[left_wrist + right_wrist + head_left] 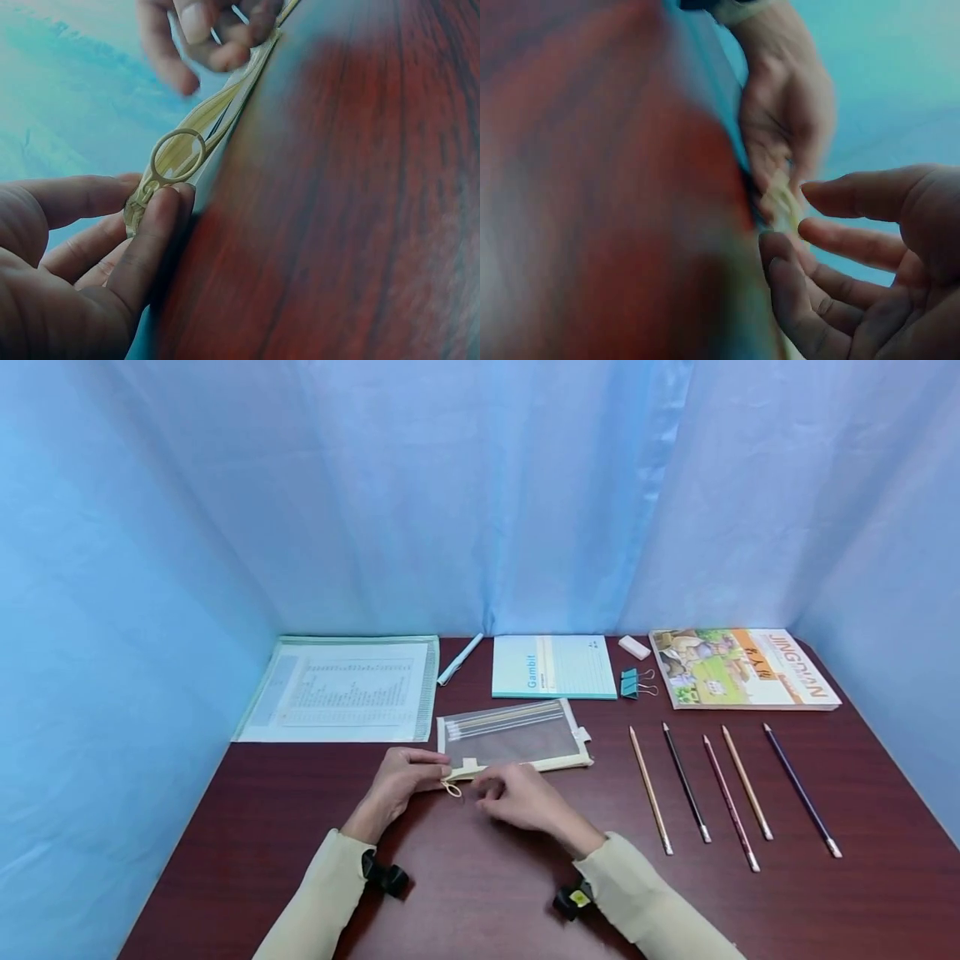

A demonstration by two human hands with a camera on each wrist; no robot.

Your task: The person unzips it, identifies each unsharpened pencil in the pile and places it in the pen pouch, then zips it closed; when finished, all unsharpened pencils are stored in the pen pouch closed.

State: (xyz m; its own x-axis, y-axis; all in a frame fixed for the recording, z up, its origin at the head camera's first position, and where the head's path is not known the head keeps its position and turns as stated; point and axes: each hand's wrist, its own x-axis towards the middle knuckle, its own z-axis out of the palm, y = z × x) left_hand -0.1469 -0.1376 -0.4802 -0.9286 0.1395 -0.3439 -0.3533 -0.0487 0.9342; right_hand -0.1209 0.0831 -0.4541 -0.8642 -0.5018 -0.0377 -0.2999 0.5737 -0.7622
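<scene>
**Pencil pouch held at its zip end, near edge of the bench**

The left hand (401,781) is seen nearest, at the left corner of the mesh pouch (510,739). Its thumb and forefinger are pinched on the zip end, just under the ring pull (177,156), as is shown clearly in the left wrist view. The right hand (517,797) is placed just beside it, over the front edge of the pouch. Its fingers are loosely curled and nothing is gripped by them in the right wrist view, which is blurred.

The pouch lies flat on the bench (480,893), close to the person, with some pencils already inside it along its far side.

For this step to be done well, the corner should probably be kept firmly pinched by the left hand, so that the pouch is not dragged along. The ring should be taken by the right hand and pulled straight along the zip line, not upward.

Further right, five loose pencils (705,785) are laid in a row. At the back, a plastic folder (341,689), a pen (460,659), a notebook (553,667), binder clips (632,682), an eraser (634,647) and a picture book (742,667) are found.
</scene>
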